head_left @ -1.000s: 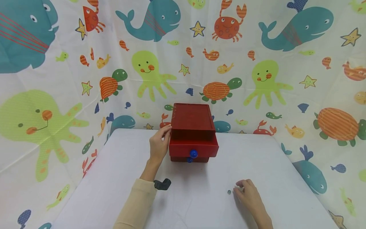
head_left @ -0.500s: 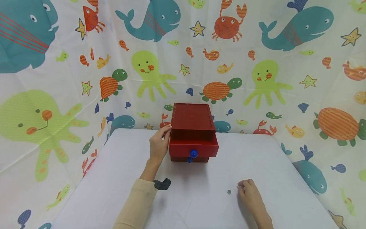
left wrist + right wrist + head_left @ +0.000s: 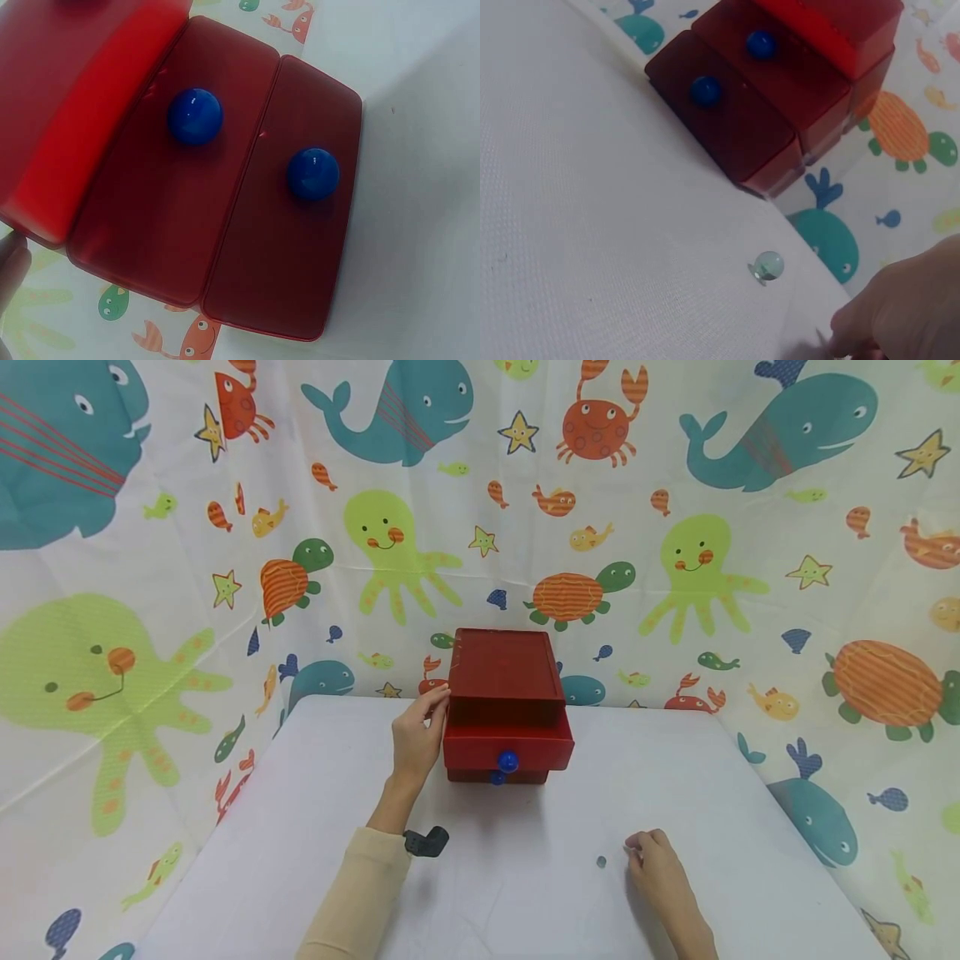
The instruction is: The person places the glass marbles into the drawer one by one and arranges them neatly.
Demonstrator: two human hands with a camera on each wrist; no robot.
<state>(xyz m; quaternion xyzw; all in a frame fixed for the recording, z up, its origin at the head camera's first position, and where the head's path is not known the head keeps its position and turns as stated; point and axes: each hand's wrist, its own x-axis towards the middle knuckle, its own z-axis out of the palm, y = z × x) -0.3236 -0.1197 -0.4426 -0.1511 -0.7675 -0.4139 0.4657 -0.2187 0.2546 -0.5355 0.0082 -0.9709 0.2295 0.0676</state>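
Note:
A small red drawer cabinet (image 3: 504,664) stands at the back of the table, its top drawer (image 3: 510,753) pulled out. The inside of that drawer looks dark red, with nothing visible in it. My left hand (image 3: 417,739) rests its fingers against the cabinet's left side. On the table lies a clear greenish glass marble (image 3: 769,265), just left of my right hand (image 3: 657,875). The right fingers are bent together close above the table, apart from the marble. A pale speck shows at their tips, too small to identify.
Two lower drawers with blue knobs (image 3: 313,174) are closed. The white table (image 3: 360,760) reaches back to a curtain (image 3: 450,568) printed with sea animals, which also runs along both sides. A dark wrist-worn device (image 3: 426,842) sits on the left wrist.
My right hand has moved slightly right, away from the marble, and its thumb and fingers have drawn closer together. The left hand, cabinet and marble stay where they were.

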